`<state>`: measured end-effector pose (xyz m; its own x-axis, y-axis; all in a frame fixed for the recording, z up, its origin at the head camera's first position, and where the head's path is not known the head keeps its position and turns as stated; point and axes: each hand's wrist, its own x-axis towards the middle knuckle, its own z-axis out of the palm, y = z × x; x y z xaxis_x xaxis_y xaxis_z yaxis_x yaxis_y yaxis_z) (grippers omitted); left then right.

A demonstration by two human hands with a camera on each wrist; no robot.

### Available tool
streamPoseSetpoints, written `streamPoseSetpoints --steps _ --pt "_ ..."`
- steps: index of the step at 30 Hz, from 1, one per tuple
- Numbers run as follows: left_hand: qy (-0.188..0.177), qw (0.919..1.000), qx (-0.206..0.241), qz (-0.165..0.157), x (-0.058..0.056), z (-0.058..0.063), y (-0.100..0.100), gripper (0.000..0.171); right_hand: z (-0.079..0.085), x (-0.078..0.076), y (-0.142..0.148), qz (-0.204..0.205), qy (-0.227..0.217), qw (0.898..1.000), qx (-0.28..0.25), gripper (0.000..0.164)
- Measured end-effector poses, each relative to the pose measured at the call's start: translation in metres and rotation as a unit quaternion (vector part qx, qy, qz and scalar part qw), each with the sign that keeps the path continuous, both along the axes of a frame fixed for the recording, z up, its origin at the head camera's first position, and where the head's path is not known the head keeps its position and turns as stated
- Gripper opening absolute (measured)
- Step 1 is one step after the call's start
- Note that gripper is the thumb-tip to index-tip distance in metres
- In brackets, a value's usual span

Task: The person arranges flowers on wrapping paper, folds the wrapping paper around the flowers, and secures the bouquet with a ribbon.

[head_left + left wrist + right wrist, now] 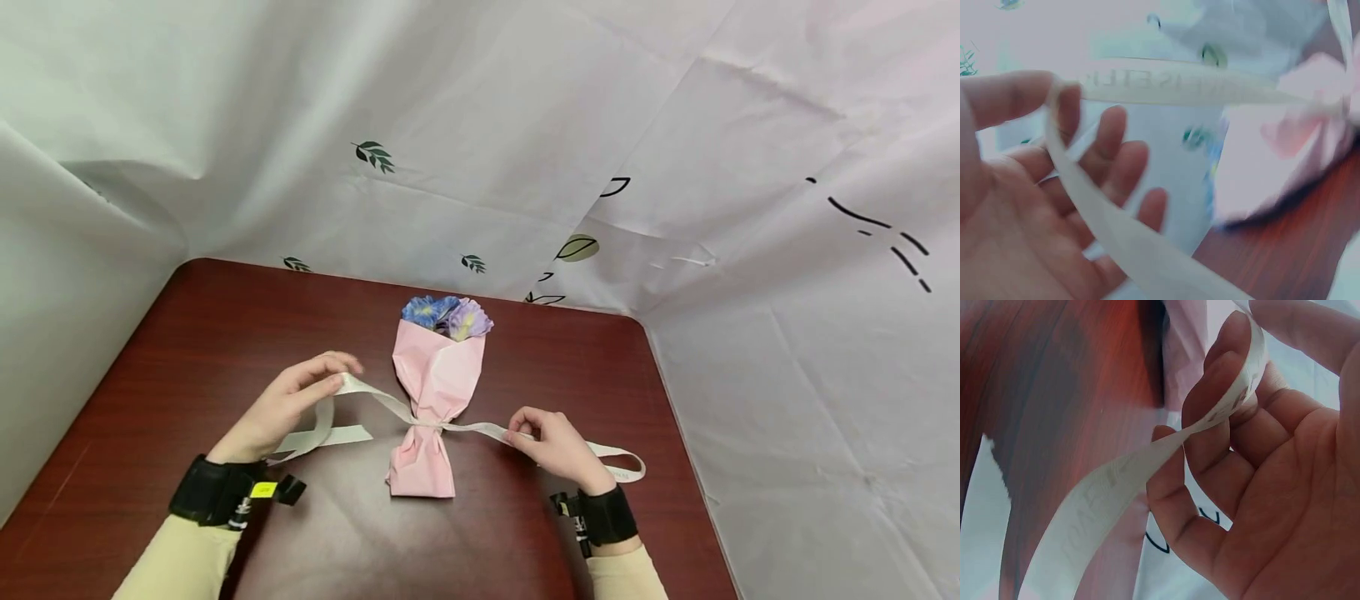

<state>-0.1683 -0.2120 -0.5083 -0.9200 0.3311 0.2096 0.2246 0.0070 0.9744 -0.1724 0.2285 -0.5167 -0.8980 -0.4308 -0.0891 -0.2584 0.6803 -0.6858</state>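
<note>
A bouquet wrapped in pink paper [437, 367] lies on the table, a blue flower [429, 311] and a lilac flower [468, 320] showing at its top. White printed ribbon [386, 401] circles its gathered waist and stretches out to both sides. My left hand [288, 404] pinches one side between thumb and index finger, the other fingers loosely bent in the left wrist view; the tail [1141, 250] hangs past the palm. To the right of the bouquet, my right hand [551, 442] pinches the other side, and its tail [1085, 519] runs down past the fingers.
The dark red wooden table [337, 533] has a glossy top. White cloth [465, 125] with leaf prints hangs behind it and along both sides. Ribbon ends lie on the table beside each hand, the right one looped [630, 468].
</note>
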Motion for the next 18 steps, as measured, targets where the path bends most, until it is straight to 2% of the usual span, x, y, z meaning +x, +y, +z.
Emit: streamPoseSetpoints --steps 3,7,11,14,16,18 --pt "0.016 0.9985 0.046 -0.024 -0.004 -0.006 0.021 0.017 0.001 0.000 -0.004 0.010 -0.007 1.000 -0.009 0.011" --pt "0.009 0.9929 0.109 -0.048 -0.008 -0.015 0.047 0.017 0.002 0.002 -0.008 0.021 -0.025 0.999 -0.022 0.014" --pt "0.009 0.9848 0.172 -0.018 -0.010 -0.023 0.070 0.023 0.002 0.003 -0.011 0.029 -0.050 0.998 -0.033 0.028" --pt "0.008 0.9743 0.225 0.009 -0.012 -0.026 0.083 0.030 0.004 0.004 -0.012 0.038 -0.065 0.996 -0.044 0.037" --pt "0.004 0.9693 0.245 0.021 -0.013 -0.027 0.088 0.036 0.007 0.005 -0.010 0.051 -0.073 0.995 -0.056 0.033" --pt "-0.001 0.9685 0.246 0.040 -0.013 -0.027 0.092 0.043 0.012 0.005 -0.007 0.069 -0.078 0.992 -0.072 0.024"
